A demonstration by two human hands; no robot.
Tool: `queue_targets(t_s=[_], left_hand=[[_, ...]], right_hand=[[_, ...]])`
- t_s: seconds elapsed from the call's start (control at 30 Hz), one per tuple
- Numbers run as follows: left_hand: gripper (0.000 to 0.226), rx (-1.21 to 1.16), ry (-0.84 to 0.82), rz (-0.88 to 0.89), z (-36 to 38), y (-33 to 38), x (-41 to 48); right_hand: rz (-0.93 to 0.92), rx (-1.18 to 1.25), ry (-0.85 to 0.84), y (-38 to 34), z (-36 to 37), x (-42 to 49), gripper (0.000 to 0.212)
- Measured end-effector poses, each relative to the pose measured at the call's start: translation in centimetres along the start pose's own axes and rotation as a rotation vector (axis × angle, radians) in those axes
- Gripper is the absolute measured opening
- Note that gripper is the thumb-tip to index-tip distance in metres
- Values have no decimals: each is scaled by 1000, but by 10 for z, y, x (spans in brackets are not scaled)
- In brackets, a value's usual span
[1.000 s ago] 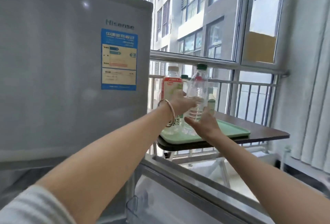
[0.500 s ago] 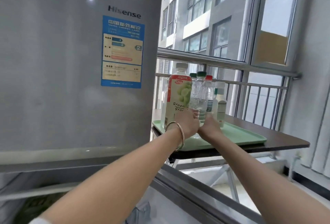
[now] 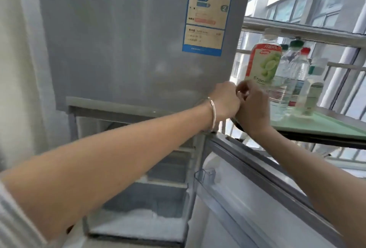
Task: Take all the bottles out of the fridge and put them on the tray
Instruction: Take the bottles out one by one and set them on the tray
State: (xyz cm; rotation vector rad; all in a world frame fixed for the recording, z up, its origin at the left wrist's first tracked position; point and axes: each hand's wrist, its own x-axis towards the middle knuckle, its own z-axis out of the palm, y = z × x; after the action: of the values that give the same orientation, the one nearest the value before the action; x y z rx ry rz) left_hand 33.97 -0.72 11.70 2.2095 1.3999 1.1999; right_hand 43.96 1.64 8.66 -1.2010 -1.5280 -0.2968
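Several bottles stand on the green tray [image 3: 324, 125] at the right: a tall juice bottle with a green-grape label [image 3: 263, 63], a clear green-capped bottle [image 3: 287, 81], a red-capped bottle [image 3: 302, 69] and a small white-capped bottle [image 3: 312, 93]. My left hand [image 3: 225, 101], with a bracelet on the wrist, and my right hand [image 3: 253, 111] are close together at the tray's near left corner. Their fingers are curled and hold nothing. The right hand hides the juice bottle's base. The fridge [image 3: 128, 40] has its lower compartment [image 3: 142, 188] open; no bottle shows inside.
The open lower fridge door [image 3: 257, 188] juts out below my right arm, with a clear door shelf [image 3: 206, 176]. The tray rests on a dark table [image 3: 326, 141] beside a window railing [image 3: 297, 30]. Frost lies in the fridge's bottom drawer.
Both hands have let go of the clear green-capped bottle, which now stands on the tray, and pulled back toward the tray's near corner. The view has swung down and left to the fridge.
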Motion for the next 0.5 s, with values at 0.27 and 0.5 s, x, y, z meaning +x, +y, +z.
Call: queue_targets(t_s=[0.27, 0.5], left_hand=[[22, 206, -144, -250, -57, -83, -52], [27, 276, -462, -422, -49, -194, -63]], right_hand=[[-206, 10, -338, -62, 67, -49, 12], [-317, -206, -696, -67, 147, -101, 14]])
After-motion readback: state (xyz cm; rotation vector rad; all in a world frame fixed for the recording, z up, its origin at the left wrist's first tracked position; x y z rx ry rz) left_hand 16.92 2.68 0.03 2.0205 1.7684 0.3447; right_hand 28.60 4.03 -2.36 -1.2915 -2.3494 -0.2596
